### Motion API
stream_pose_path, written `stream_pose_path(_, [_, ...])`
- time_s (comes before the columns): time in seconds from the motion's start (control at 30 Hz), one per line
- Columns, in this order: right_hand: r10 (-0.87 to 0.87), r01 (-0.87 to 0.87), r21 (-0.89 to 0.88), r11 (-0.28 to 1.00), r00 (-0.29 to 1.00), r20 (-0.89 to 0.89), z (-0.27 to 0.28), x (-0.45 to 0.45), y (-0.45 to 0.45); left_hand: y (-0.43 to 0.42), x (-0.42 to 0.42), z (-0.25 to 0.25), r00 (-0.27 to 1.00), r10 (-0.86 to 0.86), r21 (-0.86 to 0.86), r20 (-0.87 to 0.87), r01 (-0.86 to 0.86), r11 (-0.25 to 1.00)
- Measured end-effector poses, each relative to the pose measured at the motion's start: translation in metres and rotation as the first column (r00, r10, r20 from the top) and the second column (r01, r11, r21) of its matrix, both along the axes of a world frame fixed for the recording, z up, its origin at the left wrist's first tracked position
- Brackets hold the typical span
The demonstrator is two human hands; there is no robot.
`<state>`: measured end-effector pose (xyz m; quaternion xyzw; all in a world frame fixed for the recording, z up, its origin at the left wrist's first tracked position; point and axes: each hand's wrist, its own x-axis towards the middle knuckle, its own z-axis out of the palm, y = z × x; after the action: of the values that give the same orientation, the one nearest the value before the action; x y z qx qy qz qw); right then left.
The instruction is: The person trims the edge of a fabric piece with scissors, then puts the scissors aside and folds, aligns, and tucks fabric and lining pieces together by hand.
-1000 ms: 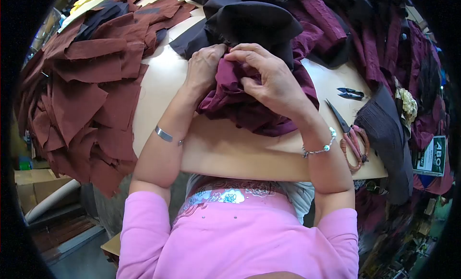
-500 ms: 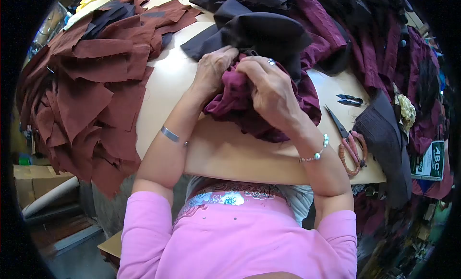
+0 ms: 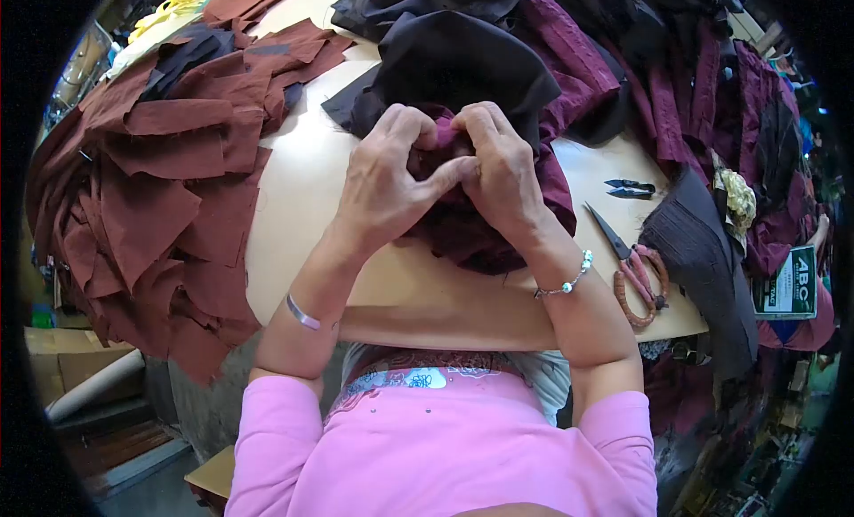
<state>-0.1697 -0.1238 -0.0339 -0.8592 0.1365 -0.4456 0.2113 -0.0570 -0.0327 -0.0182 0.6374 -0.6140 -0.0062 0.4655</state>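
Both of my hands pinch a bunched piece of maroon fabric (image 3: 471, 237) over the middle of the table. My left hand (image 3: 387, 170) grips its upper left part, with the thumb stretched across toward the other hand. Close beside it, my right hand (image 3: 503, 165) has its fingers curled on the upper right part. The fabric between my fingertips is partly hidden by my hands. Right behind them lies black fabric (image 3: 458, 63), rising in a rounded fold and touching the maroon cloth.
Rust-brown fabric pieces (image 3: 178, 161) are heaped at the left, over the table edge. At the right lie black thread snips (image 3: 630, 189), scissors (image 3: 636, 268) with wrapped handles, and a dark fabric strip (image 3: 703, 250). More maroon fabric (image 3: 569, 50) lies at the back. A green ABC packet (image 3: 787, 286) is at far right.
My left hand has turned and shifted so its thumb now reaches to my right hand. Both hands are closer together at the fabric's top. The view has shifted slightly.
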Motion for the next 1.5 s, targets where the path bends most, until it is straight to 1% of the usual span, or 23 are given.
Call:
stream_pose_path(0.03, [0.041,-0.041,0.033,0.999,0.999,0.016,-0.004,0.002,-0.003,-0.001,0.002,-0.003,0.997,0.074,0.052,0.001,-0.074,0.996])
stream_pose_path(0.13, [0.130,-0.137,0.065,0.988,0.987,0.092,-0.004,0.005,-0.003,-0.005,0.014,-0.009,0.997,0.041,0.010,-0.069,-0.040,0.999])
stream_pose_path(0.27, [0.063,-0.052,0.182,0.982,0.996,-0.055,-0.010,0.006,-0.008,-0.004,0.016,-0.014,0.995,0.026,0.047,0.097,-0.031,0.998])
stream_pose_path(0.3, [0.004,0.001,0.053,0.999,0.995,-0.097,-0.015,0.006,-0.013,-0.004,0.014,-0.015,0.992,0.003,0.042,0.122,-0.008,0.999])
stream_pose_path(0.4, [0.025,-0.019,0.025,1.000,0.971,-0.239,-0.020,0.007,-0.016,-0.006,0.009,-0.018,0.976,-0.048,0.081,0.211,0.032,0.996])
stream_pose_path(0.47, [-0.008,0.008,0.001,1.000,0.965,-0.263,-0.021,0.008,-0.012,-0.007,0.009,-0.021,0.957,-0.072,0.164,0.281,0.026,0.986])
stream_pose_path(0.5, [-0.025,0.023,-0.013,1.000,0.961,-0.275,-0.022,0.009,-0.011,-0.007,0.008,-0.020,0.965,-0.078,0.170,0.251,0.035,0.985])
stream_pose_path(0.6, [-0.044,0.040,-0.020,0.999,0.978,-0.203,-0.023,0.011,-0.012,-0.008,0.005,-0.017,0.956,-0.039,0.035,0.292,0.031,0.999])
stream_pose_path(0.7, [-0.070,0.022,-0.175,0.984,0.960,-0.271,-0.009,0.001,-0.019,-0.008,0.011,-0.020,0.969,-0.063,-0.071,0.241,0.082,0.994])
stream_pose_path(0.73, [0.072,-0.056,0.060,0.997,0.947,-0.314,-0.006,-0.003,-0.028,-0.007,0.012,-0.019,0.988,-0.040,-0.039,0.152,0.046,0.998])
stream_pose_path(0.77, [0.208,-0.138,0.294,0.946,0.953,-0.221,-0.008,-0.005,-0.033,-0.006,0.012,-0.017,0.998,-0.012,-0.004,0.063,0.012,1.000])
stream_pose_path(0.8, [0.318,-0.228,0.503,0.834,0.943,-0.098,-0.012,-0.007,-0.038,-0.005,0.013,-0.016,0.999,0.019,0.034,-0.025,-0.018,0.999])
stream_pose_path(0.83, [0.373,-0.294,0.556,0.778,0.927,-0.032,-0.018,-0.008,-0.046,-0.007,0.014,-0.019,0.999,0.028,-0.052,0.025,-0.026,0.998])
stream_pose_path(0.9, [0.199,-0.120,0.285,0.951,0.943,-0.266,-0.032,0.000,-0.048,-0.006,0.010,-0.016,1.000,0.014,-0.122,0.018,-0.011,0.992])
stream_pose_path(0.97, [-0.026,0.033,0.006,0.999,0.877,-0.480,-0.034,0.000,-0.044,-0.006,0.009,-0.015,0.997,-0.012,-0.206,0.078,0.028,0.978])
stream_pose_path(1.03, [-0.113,0.121,0.036,0.992,0.977,-0.180,-0.026,0.001,-0.041,-0.007,0.016,-0.014,0.977,-0.034,-0.298,0.212,0.098,0.950])
stream_pose_path(1.1, [-0.179,0.172,0.069,0.983,0.977,0.112,-0.005,-0.001,-0.031,-0.006,0.016,-0.003,0.969,0.023,-0.423,0.246,0.086,0.902])
stream_pose_path(1.13, [-0.173,0.166,0.051,0.985,0.962,0.213,0.005,-0.004,-0.021,-0.005,0.015,0.003,0.965,0.055,-0.485,0.258,0.080,0.871])
stream_pose_path(1.2, [-0.093,0.111,-0.041,0.993,0.946,0.309,0.014,-0.006,-0.007,-0.002,0.020,0.007,0.956,0.145,-0.531,0.254,0.013,0.847])
stream_pose_path(1.27, [-0.029,0.064,-0.144,0.988,0.972,0.232,0.010,-0.002,-0.002,-0.002,0.032,0.004,0.942,0.240,-0.509,0.235,-0.091,0.856])
stream_pose_path(1.33, [-0.040,0.049,-0.084,0.995,0.993,0.107,-0.005,0.002,0.006,-0.003,0.043,-0.002,0.968,0.194,-0.387,0.158,-0.120,0.914])
stream_pose_path(1.43, [0.010,-0.006,-0.075,0.997,0.998,0.060,-0.018,0.012,0.009,-0.002,0.063,-0.014,0.988,0.150,-0.179,0.047,-0.139,0.974])
stream_pose_path(1.5, [0.011,-0.011,0.046,0.999,1.000,0.012,-0.011,0.010,0.005,-0.001,0.060,-0.014,0.989,0.137,-0.074,-0.064,-0.141,0.987])
